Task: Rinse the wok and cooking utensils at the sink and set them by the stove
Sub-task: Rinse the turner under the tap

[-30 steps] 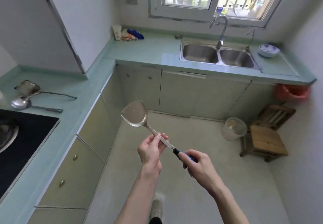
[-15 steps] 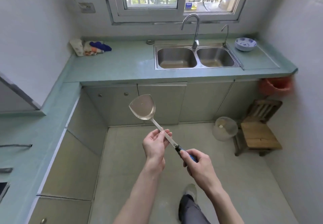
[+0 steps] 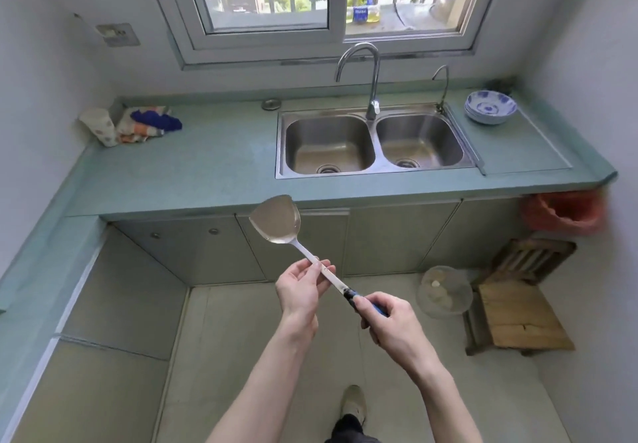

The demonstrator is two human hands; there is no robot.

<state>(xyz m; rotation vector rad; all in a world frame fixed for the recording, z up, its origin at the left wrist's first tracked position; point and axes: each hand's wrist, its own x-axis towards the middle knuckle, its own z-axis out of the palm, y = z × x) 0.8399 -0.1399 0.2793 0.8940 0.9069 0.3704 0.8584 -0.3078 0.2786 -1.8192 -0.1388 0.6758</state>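
Two hands [image 3: 345, 308] gripping spatula [image 3: 276, 219], sink [image 3: 374, 171] ahead

Colours in a pale green kitchen

The countertop [image 3: 207, 173] is pale green; the sink [image 3: 286, 142] and spatula [image 3: 276, 220] blade are silver, the spatula handle blue and black. The bowls [image 3: 490, 107] are white with blue pattern, the bin [image 3: 566, 211] orange-red.

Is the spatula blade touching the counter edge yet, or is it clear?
Cannot tell. In the head view the spatula blade tip overlaps the countertop front edge, with no gap or contact visible; both hands hold it up.
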